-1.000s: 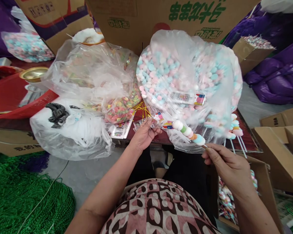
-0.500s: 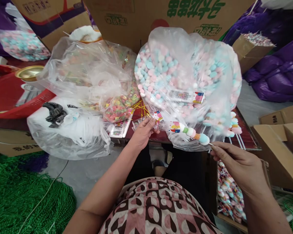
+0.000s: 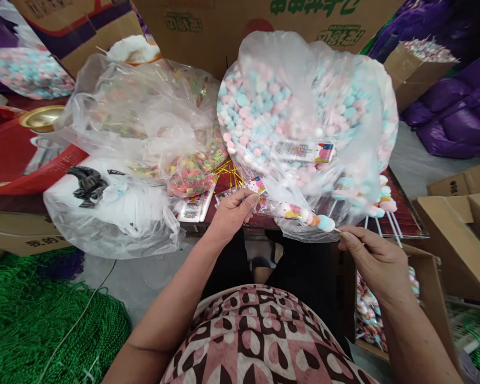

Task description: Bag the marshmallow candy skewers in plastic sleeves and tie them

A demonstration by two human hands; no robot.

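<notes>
My right hand (image 3: 370, 261) pinches the stick of a candy skewer (image 3: 314, 219) threaded with white, green, pink and blue pieces. The skewer's tip sits inside a small printed clear sleeve (image 3: 270, 204), whose other end my left hand (image 3: 232, 213) pinches. Both hands hover at the near edge of a dark red table (image 3: 408, 226). Right behind them stands a big clear bag of pink, blue and white marshmallows (image 3: 296, 112).
A clear bag of coloured ring candies (image 3: 192, 176) and a white bag (image 3: 112, 213) lie left of my hands. Finished skewers (image 3: 384, 205) rest at the right, above a carton of wrapped ones (image 3: 368, 314). Green cord (image 3: 36, 320) is piled at lower left, and cardboard boxes (image 3: 460, 234) stand around.
The skewer has slid leftward and deeper into the printed sleeve, so fewer candy pieces show outside it. My right hand moved a little left; my left hand kept its pinch.
</notes>
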